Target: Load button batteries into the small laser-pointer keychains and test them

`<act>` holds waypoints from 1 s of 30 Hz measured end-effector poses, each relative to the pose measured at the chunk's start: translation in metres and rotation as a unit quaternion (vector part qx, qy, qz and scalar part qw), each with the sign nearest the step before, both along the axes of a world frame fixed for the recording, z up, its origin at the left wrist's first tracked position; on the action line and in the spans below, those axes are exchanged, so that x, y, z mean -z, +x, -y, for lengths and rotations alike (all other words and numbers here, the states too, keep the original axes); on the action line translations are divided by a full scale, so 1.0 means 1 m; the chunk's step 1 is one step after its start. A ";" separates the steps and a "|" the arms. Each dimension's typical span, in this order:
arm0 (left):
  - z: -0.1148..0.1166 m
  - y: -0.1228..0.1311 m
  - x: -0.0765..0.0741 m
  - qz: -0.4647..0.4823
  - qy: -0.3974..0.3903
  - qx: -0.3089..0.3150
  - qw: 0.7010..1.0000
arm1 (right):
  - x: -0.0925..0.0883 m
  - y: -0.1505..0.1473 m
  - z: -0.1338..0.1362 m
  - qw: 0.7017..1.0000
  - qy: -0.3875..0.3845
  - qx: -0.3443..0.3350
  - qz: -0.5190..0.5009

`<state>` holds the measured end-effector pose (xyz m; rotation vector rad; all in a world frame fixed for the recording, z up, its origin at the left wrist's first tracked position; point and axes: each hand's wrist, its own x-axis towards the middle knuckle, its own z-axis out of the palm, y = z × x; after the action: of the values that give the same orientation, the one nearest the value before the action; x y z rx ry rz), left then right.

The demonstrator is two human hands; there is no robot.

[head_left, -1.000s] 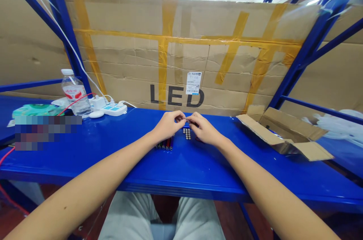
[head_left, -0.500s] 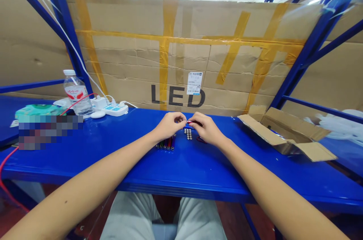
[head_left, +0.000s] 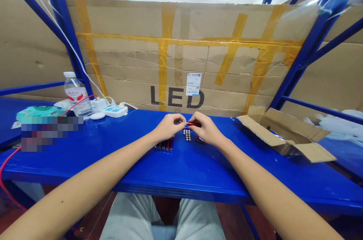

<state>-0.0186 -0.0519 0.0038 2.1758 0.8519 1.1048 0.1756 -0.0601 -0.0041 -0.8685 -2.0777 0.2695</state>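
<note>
My right hand point(head_left: 204, 128) is closed around a slim red tube point(head_left: 193, 123), like a small penlight body, held level just above the table. My left hand point(head_left: 170, 126) pinches at the tube's left end; what its fingertips hold, if anything, is too small to make out. Below the hands stand short rows of small silver button cells point(head_left: 187, 135), with a blue piece partly hidden behind them. Beside my left wrist lie several coloured tubes point(head_left: 165, 147) in a row, partly covered by the hand. A dark red loop point(head_left: 200, 141) lies under my right hand.
On the blue table point(head_left: 181, 172), an open cardboard box point(head_left: 272, 130) is at the right. At the left are a water bottle point(head_left: 76, 96), a white power strip point(head_left: 115, 110), a green packet point(head_left: 42, 112) and a red cable. A large cardboard sheet point(head_left: 127, 66) closes off the back.
Both hands stay together at the tube. More of the red tube shows between them now, and the view has shifted slightly.
</note>
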 end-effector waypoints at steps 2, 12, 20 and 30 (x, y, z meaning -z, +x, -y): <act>-0.001 0.002 -0.004 -0.006 0.005 -0.001 1.000 | -0.002 0.002 0.000 1.000 -0.019 -0.002 -0.010; -0.007 0.012 0.001 -0.022 0.047 -0.017 0.998 | -0.001 0.002 -0.005 0.998 -0.043 0.032 0.041; -0.001 0.008 0.009 0.014 0.052 -0.019 0.998 | 0.001 0.000 -0.003 0.999 0.040 0.012 0.018; 0.000 0.007 0.011 0.006 0.048 -0.030 0.998 | 0.000 0.001 -0.003 0.996 0.069 -0.020 0.061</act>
<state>-0.0119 -0.0515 -0.0074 2.2325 0.8789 1.2107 0.1769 -0.0572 -0.0044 -0.7774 -2.2012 0.0952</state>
